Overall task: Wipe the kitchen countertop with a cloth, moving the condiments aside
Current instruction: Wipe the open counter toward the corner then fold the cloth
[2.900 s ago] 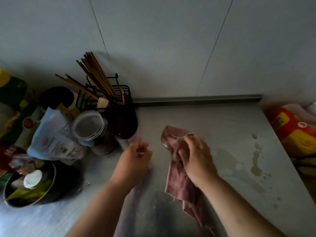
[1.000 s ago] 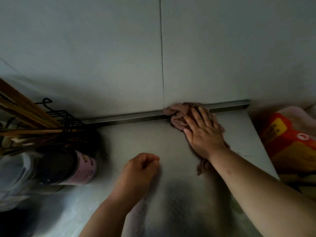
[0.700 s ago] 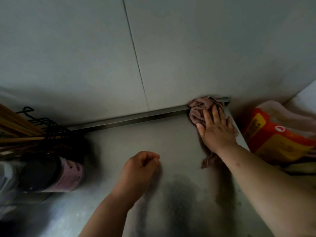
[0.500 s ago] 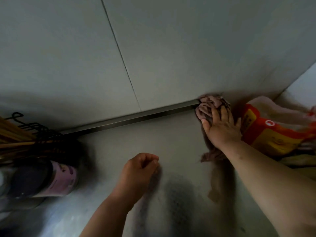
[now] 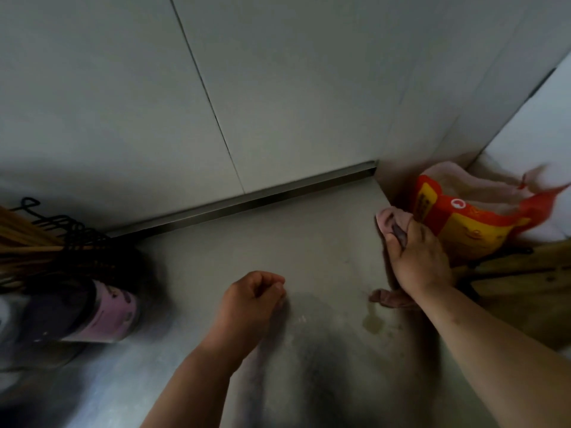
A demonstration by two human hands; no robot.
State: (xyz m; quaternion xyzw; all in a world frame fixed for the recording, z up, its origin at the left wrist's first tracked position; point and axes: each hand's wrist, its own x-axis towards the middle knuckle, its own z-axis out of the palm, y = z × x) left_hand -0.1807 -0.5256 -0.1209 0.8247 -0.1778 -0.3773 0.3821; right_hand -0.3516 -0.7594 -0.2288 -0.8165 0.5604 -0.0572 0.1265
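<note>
Right at the countertop's [image 5: 278, 242] right edge, the right hand [image 5: 420, 261] presses the pink cloth [image 5: 390, 220] flat, fingers spread over it, touching the red-and-yellow bag [image 5: 457, 223], so a firmer push could, I'd judge, shove or tip that bag, or drag the cloth off the edge. A small wet spot [image 5: 372, 323] sits just behind the wrist and could get missed. Meanwhile the left hand [image 5: 253, 299] rests mid-counter curled into a loose, empty fist, forearm angled in from below, well clear of the purple-labelled jar [image 5: 108, 313] beneath the chopstick rack [image 5: 49, 239].
</note>
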